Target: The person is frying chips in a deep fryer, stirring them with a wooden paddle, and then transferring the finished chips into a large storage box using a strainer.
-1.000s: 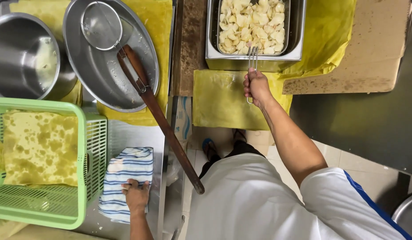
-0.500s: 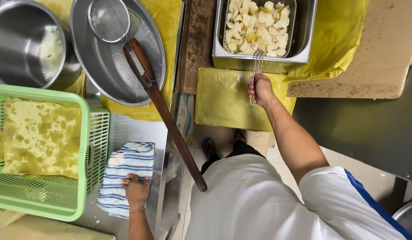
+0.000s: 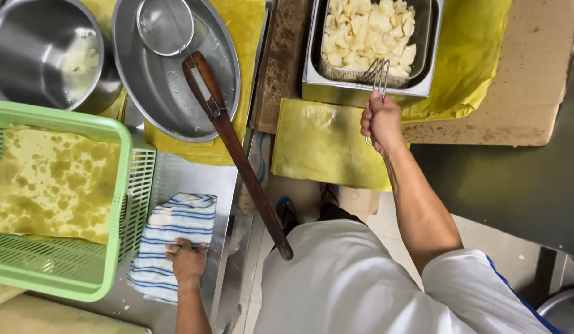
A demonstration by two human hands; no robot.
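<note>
My right hand [image 3: 381, 122] grips the wire handle [image 3: 378, 75] of a fry basket that sits in a rectangular steel fryer tub [image 3: 367, 93] full of pale yellow chips [image 3: 367, 31]. My left hand [image 3: 187, 261] rests flat on a folded blue-and-white striped cloth [image 3: 175, 238] lying on the steel counter [image 3: 194, 179]. A long wooden-handled skimmer [image 3: 237, 151] lies across a wide steel pan [image 3: 175, 93], its round mesh head [image 3: 165, 26] inside the pan and its handle end sticking out over the counter edge.
A green plastic crate [image 3: 114, 216] lined with oil-stained yellow paper stands at the left. A deep steel pot [image 3: 46, 55] sits at the top left. Yellow paper [image 3: 324, 142] covers the surfaces around the fryer, with brown cardboard [image 3: 528, 80] to its right. A tiled floor lies below.
My view has shifted, so everything sits lower in frame. My right hand stays on the basket handle and my left hand stays on the striped cloth.
</note>
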